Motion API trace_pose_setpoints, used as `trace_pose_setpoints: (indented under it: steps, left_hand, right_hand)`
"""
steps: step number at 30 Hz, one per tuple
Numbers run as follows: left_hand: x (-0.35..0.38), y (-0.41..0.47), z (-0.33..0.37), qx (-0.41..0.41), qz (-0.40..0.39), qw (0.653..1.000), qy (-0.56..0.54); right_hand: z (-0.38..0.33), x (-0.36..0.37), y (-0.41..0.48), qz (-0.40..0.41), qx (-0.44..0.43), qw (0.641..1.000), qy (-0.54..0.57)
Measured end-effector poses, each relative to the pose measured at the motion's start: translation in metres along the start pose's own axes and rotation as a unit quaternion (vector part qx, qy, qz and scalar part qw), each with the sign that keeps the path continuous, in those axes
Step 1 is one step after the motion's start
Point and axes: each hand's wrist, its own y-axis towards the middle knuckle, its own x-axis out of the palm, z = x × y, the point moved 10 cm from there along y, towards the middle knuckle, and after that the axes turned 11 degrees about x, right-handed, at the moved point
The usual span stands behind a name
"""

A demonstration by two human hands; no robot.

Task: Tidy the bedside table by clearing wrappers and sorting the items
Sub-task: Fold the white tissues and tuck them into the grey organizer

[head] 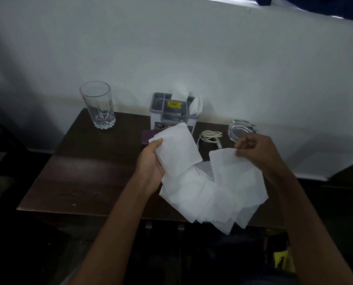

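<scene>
You are holding the white paper sheets (pixel 212 194) fanned between both hands over the table's (pixel 85 171) front edge. Your left hand (pixel 151 161) is gripping one sheet's edge with curled fingers, and your right hand (pixel 255 151) is pinching another's top corner. In this dim light the lower sheets seem to be resting on the table. The grey organiser (pixel 163 112) is standing behind them, nearer your left.

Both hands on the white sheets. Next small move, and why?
Probably bring the right hand over to the left hand and gather the paper sheets into one stack. They fan out loosely between both hands and hang past the front edge of the table; the grey organizer behind already holds similar paper.
</scene>
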Motion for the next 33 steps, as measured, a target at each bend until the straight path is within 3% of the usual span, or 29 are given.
trace_pose_setpoints:
  steps: [10,16,21,27,33]
  left_hand:
    - [-0.004,0.001,-0.001,0.012,0.023,0.998,0.064]
    - [0.013,-0.007,-0.01,-0.02,-0.038,0.995,0.092]
    - [0.024,-0.014,-0.031,-0.07,-0.078,0.988,0.114]
    - [0.035,-0.017,-0.04,-0.071,-0.132,0.984,0.094]
    - [0.04,-0.019,-0.044,-0.1,-0.141,0.983,0.06]
  right_hand:
    - [-0.055,-0.01,-0.028,-0.081,-0.1,0.982,0.137]
    - [-0.081,0.006,-0.045,-0.171,-0.113,0.968,0.144]
    - [-0.084,0.022,-0.043,-0.139,-0.106,0.976,0.131]
    - [-0.072,0.039,-0.033,-0.061,-0.094,0.991,0.07]
    - [-0.061,0.041,-0.025,-0.022,-0.086,0.995,0.045]
